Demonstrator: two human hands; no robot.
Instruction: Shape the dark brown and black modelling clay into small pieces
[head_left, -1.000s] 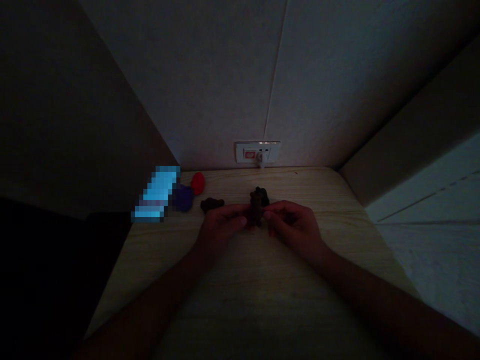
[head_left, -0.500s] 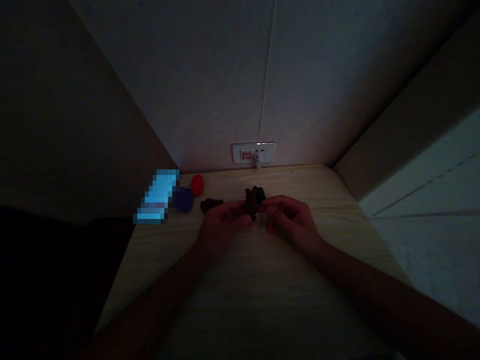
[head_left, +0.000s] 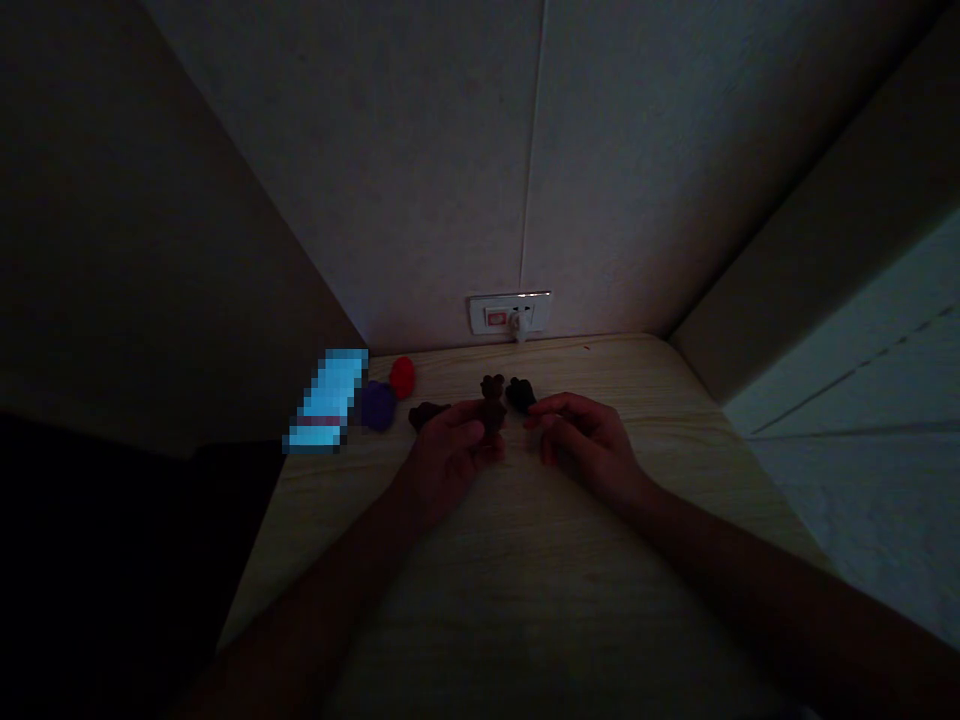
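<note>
My left hand [head_left: 444,462] is closed around a small dark brown figure [head_left: 493,408] with a round head and two ear-like bumps, which looks like modelling clay. The figure stands upright between my thumb and fingers, its lower part partly covered. Behind that hand lies a dark brown lump [head_left: 427,414], partly hidden. My right hand [head_left: 589,440] is to the right of the figure, apart from it, thumb and fingertips drawn close together. Whatever they may pinch is too dark to make out. A black lump [head_left: 520,395] lies just beyond those fingertips.
A purple lump [head_left: 379,406] and a red lump [head_left: 403,377] rest at the back left of the wooden tabletop [head_left: 525,580]. Beside them is a bright pixelated phone-like screen [head_left: 328,400]. A wall socket [head_left: 510,314] with a plug sits just above the back edge.
My hands have moved apart, and my right fingertips have come away from the brown figure. My left hand has turned the figure more upright and shifted it slightly left, uncovering the black lump.
</note>
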